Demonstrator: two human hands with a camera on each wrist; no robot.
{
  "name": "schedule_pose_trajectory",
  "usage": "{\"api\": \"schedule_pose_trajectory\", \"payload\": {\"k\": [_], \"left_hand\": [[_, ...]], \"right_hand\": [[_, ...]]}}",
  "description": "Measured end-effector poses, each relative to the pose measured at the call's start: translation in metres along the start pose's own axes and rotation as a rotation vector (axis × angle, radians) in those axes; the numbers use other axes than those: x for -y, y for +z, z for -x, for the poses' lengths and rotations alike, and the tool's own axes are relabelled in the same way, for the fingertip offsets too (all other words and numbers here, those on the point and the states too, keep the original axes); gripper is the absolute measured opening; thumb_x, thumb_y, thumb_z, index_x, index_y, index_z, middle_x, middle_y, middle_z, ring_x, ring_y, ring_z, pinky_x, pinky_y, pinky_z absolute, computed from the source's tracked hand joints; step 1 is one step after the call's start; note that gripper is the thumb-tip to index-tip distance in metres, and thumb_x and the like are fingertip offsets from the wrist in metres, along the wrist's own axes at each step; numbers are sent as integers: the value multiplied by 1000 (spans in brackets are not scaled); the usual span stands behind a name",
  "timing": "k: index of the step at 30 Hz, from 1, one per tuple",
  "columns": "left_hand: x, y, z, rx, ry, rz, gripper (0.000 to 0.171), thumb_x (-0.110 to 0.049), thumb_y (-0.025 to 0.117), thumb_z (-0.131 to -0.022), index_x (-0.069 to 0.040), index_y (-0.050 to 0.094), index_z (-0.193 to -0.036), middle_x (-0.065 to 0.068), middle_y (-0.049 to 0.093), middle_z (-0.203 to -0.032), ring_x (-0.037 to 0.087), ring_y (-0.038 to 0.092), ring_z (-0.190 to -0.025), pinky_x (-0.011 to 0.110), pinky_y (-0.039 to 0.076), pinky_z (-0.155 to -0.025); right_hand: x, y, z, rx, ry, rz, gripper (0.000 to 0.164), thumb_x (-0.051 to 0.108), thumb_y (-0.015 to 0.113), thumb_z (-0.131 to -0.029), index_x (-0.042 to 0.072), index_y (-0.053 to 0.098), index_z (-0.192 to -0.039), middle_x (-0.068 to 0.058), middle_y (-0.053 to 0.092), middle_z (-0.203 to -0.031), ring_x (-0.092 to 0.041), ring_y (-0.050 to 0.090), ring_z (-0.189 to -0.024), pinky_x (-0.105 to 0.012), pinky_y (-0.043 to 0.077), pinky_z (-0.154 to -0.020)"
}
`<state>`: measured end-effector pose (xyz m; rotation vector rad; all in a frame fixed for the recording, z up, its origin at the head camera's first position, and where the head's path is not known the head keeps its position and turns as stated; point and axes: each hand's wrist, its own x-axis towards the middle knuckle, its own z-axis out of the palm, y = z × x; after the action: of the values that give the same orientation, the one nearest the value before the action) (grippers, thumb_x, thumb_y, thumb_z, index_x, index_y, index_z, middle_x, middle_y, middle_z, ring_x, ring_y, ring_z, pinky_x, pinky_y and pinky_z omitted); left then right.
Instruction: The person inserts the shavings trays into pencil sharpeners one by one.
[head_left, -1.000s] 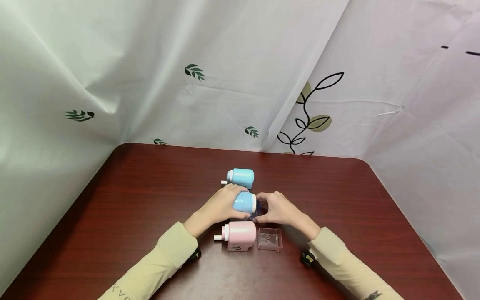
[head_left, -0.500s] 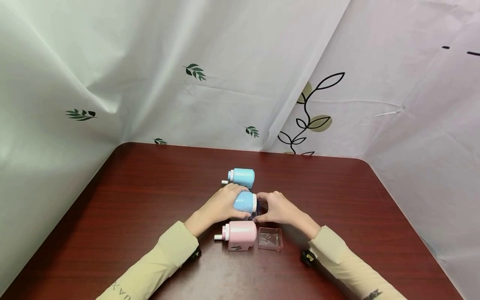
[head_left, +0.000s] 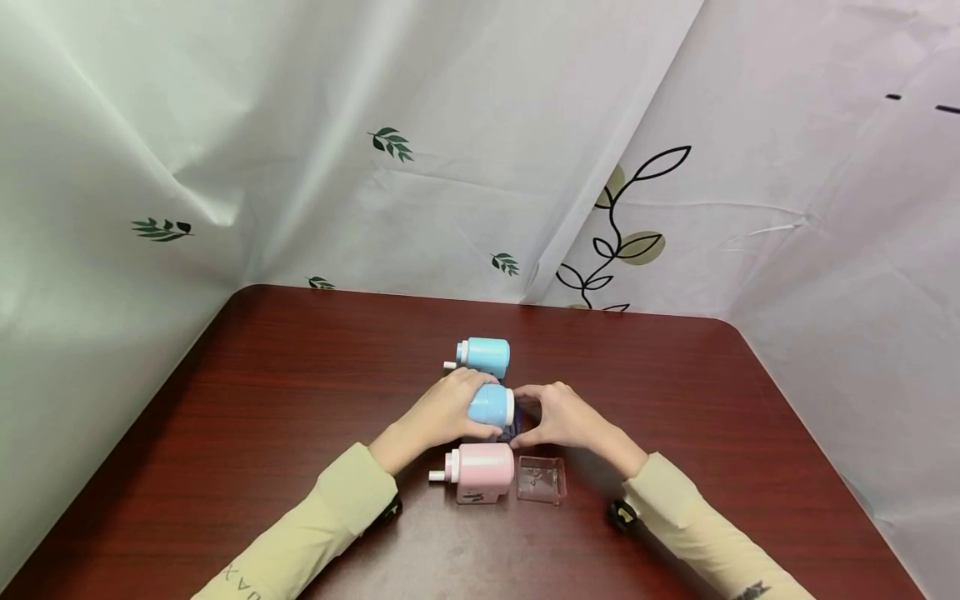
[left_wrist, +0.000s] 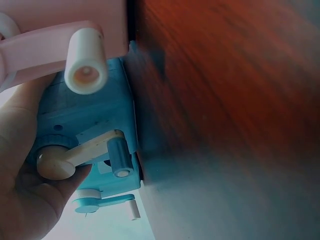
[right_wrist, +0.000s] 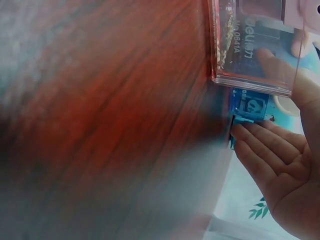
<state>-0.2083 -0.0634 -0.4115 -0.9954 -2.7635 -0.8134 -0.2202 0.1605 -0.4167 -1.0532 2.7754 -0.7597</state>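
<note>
In the head view, my left hand [head_left: 448, 410] grips the body of a blue crank pencil sharpener [head_left: 487, 405]. Its crank [left_wrist: 90, 154] shows beneath that hand in the left wrist view. Opposite it, my right hand [head_left: 568, 417] reaches to the sharpener's dark blue see-through shavings drawer [right_wrist: 250, 105], fingers along one side and thumb towards the other. A pink crank sharpener [head_left: 483, 472] stands nearer me. Right of it lies a clear pinkish shavings drawer [head_left: 542, 480], which covers part of my right thumb in the right wrist view.
A lighter blue crank sharpener [head_left: 486, 356] stands behind the held one, its crank to the left. All of them are on a dark red-brown wooden table [head_left: 315, 367]. A pale cloth [head_left: 450, 192] with leaf prints hangs along the back.
My right hand has shifted slightly to the right, its fingertips still near the blue drawer. My left hand keeps its grip on the blue sharpener.
</note>
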Motion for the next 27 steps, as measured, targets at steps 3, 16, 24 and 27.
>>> {"api": "schedule_pose_trajectory", "payload": {"k": [3,16,24,27], "left_hand": [[0,0,0,-1,1,7,65,-46,75,-68,-8,54,-117,8,57,-109,18,49,-95,37,46,-79],[1,0,0,0,-7,7,65,-46,74,-68,-9,54,-117,7,56,-109,18,49,-96,37,46,-81],[1,1,0,0,-3,4,63,-46,74,-68,-10,54,-116,6,56,-108,17,49,-95,36,46,-79],[1,1,0,4,-4,11,63,-46,74,-69,-9,54,-117,7,56,-108,17,48,-95,36,46,-79]], "right_hand": [[0,0,-1,14,-2,-12,65,39,80,-63,6,60,-114,-1,67,-101,-1,58,-88,-24,49,-76],[1,5,-6,-2,-15,-36,60,38,81,-62,7,61,-109,2,68,-96,1,59,-87,-20,49,-74],[3,6,-10,-13,-40,2,59,39,81,-61,6,62,-106,1,69,-93,1,59,-82,-22,50,-70],[4,6,-10,-16,-48,0,58,39,81,-61,6,62,-105,1,69,-91,-1,59,-79,-22,49,-68]]}}
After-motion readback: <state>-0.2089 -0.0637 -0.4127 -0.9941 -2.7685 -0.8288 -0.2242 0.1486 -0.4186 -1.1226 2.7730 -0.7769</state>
